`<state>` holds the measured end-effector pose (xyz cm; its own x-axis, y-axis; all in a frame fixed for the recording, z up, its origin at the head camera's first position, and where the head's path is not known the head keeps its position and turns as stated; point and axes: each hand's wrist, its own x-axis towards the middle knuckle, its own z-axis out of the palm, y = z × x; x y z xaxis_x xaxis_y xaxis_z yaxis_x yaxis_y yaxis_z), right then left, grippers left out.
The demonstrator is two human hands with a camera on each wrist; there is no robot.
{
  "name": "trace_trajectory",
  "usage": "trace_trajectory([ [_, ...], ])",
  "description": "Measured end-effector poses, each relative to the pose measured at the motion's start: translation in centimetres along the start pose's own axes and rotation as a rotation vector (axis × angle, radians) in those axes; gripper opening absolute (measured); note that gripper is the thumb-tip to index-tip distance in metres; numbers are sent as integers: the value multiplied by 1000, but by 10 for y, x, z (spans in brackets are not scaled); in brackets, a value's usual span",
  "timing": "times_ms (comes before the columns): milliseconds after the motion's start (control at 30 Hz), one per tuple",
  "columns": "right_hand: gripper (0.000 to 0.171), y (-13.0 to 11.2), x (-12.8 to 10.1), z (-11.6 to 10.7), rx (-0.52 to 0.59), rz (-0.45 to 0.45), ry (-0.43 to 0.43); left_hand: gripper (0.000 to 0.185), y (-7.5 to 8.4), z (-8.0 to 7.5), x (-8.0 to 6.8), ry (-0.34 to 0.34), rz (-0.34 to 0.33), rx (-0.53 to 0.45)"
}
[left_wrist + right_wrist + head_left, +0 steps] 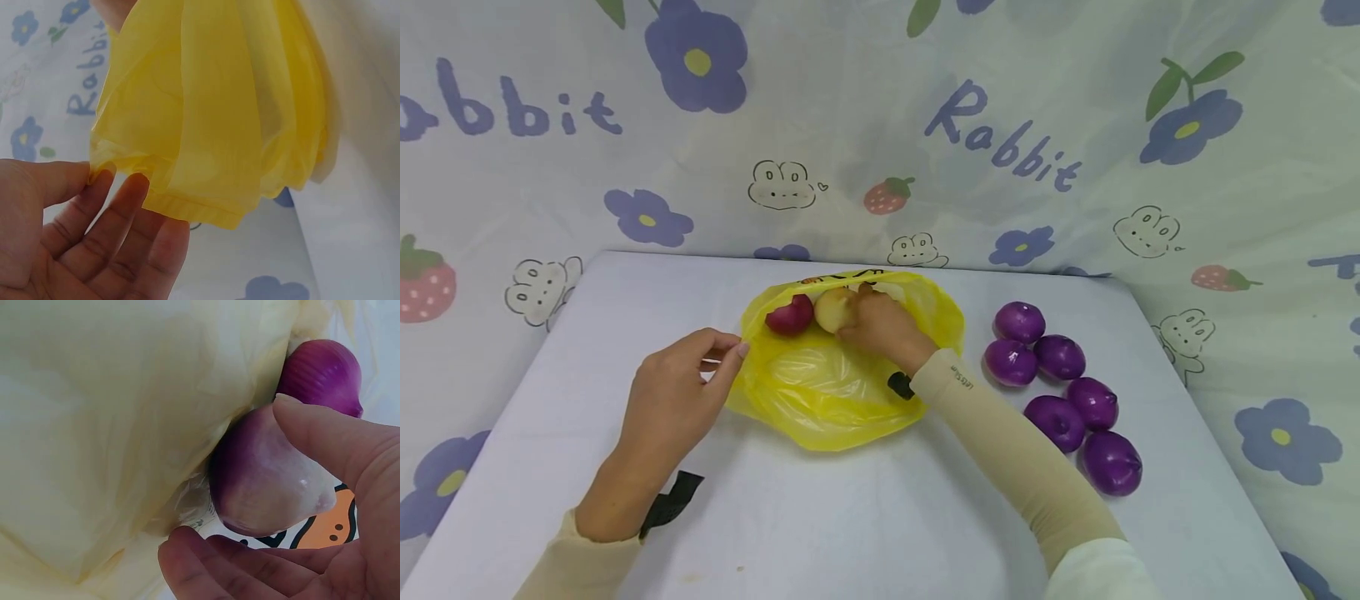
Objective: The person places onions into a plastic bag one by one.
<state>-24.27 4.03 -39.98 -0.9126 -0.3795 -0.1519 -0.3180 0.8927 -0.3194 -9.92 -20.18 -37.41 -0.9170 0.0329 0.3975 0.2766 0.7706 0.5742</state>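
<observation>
Left hand (673,390) pinches rim of yellow plastic bag (842,432), frame centre, likely keeping it open; right hand (883,325) spread loosely around pale onion (830,311) inside; purple onions (1060,358) right, probably within reach.

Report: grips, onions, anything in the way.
Left grip pinches bag edge; right grip at pale onion inside. Two onions visible inside, six more outside. No obstruction seen.

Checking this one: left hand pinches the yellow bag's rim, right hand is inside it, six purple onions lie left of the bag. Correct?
Not quite: the head view shows the six purple onions lying right of the yellow bag, not left. The left hand does pinch the rim, and the right hand is inside.
</observation>
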Motion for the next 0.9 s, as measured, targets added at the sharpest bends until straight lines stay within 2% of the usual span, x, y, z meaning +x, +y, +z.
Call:
trace_trajectory([
  [267, 53, 2, -4, -3, 78, 6, 15, 16, 1, -1, 1, -2, -2, 2],
  [467, 45, 3, -4, -1, 55, 10, 34, 16, 1, -2, 2, -1, 0, 1],
  [733, 56, 2, -5, -1, 47, 45, 17, 16, 1, -2, 2, -5, -7, 3],
  [900, 58, 1, -8, -4, 47, 32, -5, 16, 1, -1, 2, -9, -11, 8],
])
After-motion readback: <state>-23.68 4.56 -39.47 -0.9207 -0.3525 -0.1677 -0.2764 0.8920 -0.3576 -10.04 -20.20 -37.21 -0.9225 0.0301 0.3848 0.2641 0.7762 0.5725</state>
